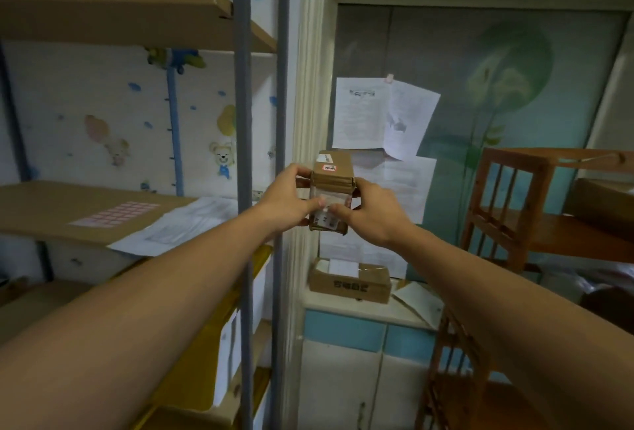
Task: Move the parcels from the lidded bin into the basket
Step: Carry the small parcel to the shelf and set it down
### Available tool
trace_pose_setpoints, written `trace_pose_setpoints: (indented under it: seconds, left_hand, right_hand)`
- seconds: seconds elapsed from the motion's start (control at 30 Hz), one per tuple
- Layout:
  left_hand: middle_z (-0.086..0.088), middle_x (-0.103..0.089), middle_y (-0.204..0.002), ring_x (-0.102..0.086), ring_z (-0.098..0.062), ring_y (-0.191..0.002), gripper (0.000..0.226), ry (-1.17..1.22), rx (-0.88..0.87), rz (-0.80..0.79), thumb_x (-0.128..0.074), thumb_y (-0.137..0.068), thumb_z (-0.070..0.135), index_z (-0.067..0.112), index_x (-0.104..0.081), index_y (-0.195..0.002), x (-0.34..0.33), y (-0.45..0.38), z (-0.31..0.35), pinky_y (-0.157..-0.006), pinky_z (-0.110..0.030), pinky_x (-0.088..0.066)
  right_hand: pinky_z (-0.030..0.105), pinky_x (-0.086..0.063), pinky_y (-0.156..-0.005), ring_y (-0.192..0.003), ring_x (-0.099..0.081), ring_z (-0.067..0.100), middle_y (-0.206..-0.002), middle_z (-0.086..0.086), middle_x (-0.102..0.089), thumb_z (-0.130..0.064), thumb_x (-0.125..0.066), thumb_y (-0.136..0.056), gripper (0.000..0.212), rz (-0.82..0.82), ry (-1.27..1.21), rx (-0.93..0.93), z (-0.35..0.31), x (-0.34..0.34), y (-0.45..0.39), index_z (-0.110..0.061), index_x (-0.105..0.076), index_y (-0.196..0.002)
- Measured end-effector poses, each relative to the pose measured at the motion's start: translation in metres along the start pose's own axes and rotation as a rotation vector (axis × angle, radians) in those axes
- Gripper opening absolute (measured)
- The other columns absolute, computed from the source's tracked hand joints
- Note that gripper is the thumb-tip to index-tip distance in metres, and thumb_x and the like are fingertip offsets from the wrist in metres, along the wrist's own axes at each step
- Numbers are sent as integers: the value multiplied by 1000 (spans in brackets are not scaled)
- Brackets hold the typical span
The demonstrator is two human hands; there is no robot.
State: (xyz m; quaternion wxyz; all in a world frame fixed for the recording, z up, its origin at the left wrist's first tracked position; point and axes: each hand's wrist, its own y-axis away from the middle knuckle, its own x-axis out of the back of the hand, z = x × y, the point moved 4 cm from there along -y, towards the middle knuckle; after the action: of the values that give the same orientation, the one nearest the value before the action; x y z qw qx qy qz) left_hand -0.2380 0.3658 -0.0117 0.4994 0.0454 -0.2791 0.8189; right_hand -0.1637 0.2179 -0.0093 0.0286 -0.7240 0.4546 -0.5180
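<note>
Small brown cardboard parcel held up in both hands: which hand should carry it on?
Probably the left hand: its fingers wrap the small brown cardboard parcel; the right hand only holds its lower edge.

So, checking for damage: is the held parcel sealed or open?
Sealed, as far as visible: the small cardboard parcel shows closed faces with labels; left hand and right hand cover its sides.

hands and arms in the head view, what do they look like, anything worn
Both forearms are bare as far as the view shows: no sleeves visible. The left hand and right hand wear no gloves, and no watch, bracelet or ring can be seen, though the picture is slightly blurred. The nails look short and plain.
</note>
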Motion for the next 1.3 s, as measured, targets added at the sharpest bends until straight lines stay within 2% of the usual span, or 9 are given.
trace_pose_setpoints:
  seconds: [0.07,0.17,0.3,0.4,0.47,0.8,1.03,1.13,1.3]
  left_hand:
    - [3,-58,-124,-62,-18,-109,43,-3,33,28,-73,-91,9,20,-50,-125,19,4,-8,-79,-41,-63]
    - [2,-59,-123,-63,-18,-107,41,-25,81,100,-72,-91,6,20,-51,-123,58,18,-22,-77,-37,-64]
    - [0,-59,-126,-63,-18,-109,42,-30,120,203,-71,-91,6,23,-51,-123,119,45,-38,-75,-36,-62]
    - [1,-59,-130,-63,-20,-114,47,19,144,205,-73,-91,9,27,-51,-129,160,64,-47,-74,-33,-63]
    - [-1,-60,-130,-62,-21,-118,48,0,138,236,-74,-90,11,24,-52,-131,182,73,-52,-79,-37,-63]
    - [4,-62,-118,-63,-16,-105,33,-105,136,370,-70,-94,13,22,-56,-122,297,119,-69,-83,-40,-59]
    - [4,-60,-117,-65,-17,-100,32,-177,191,469,-73,-91,15,28,-53,-112,398,175,-103,-70,-35,-61]
    - [-2,-62,-119,-66,-21,-105,35,-184,245,504,-74,-91,14,22,-53,-118,438,201,-119,-80,-46,-63]
    - [-1,-63,-115,-66,-20,-103,31,-144,290,573,-72,-92,9,26,-52,-107,492,241,-148,-75,-40,-63]
  right_hand:
    - [12,-45,-71,-98,-64,12,-123,1,-69,-38,-68,-95,45,-11,-28,32,-10,-18,-7,-19,-57,-133]
    - [24,-50,-86,-108,-67,18,-121,0,-70,-37,-69,-93,44,-30,-81,85,-36,-51,-17,-19,-59,-132]
    - [27,-55,-87,-105,-68,15,-118,-4,-70,-49,-76,-85,56,60,-170,154,-85,-93,-22,-22,-58,-131]
    - [12,-49,-74,-93,-62,4,-105,-14,-61,-59,-80,-76,66,181,-294,180,-124,-115,-21,-21,-56,-124]
    - [12,-47,-72,-92,-59,4,-104,-14,-57,-56,-80,-77,62,194,-292,203,-147,-131,-21,-21,-53,-121]
    - [33,-58,-81,-91,-65,14,-102,-8,-63,-30,-73,-85,37,67,-384,204,-248,-205,-38,-23,-50,-113]
    - [26,-57,-80,-89,-61,8,-105,-9,-61,-28,-74,-88,44,-38,-431,274,-344,-279,-32,-18,-51,-124]
    - [32,-57,-78,-85,-61,10,-98,-12,-58,-31,-73,-88,45,-80,-424,310,-383,-313,-27,-16,-51,-125]
    - [43,-59,-83,-96,-69,19,-109,-4,-70,-33,-73,-86,50,-177,-444,365,-435,-364,-23,-16,-51,-128]
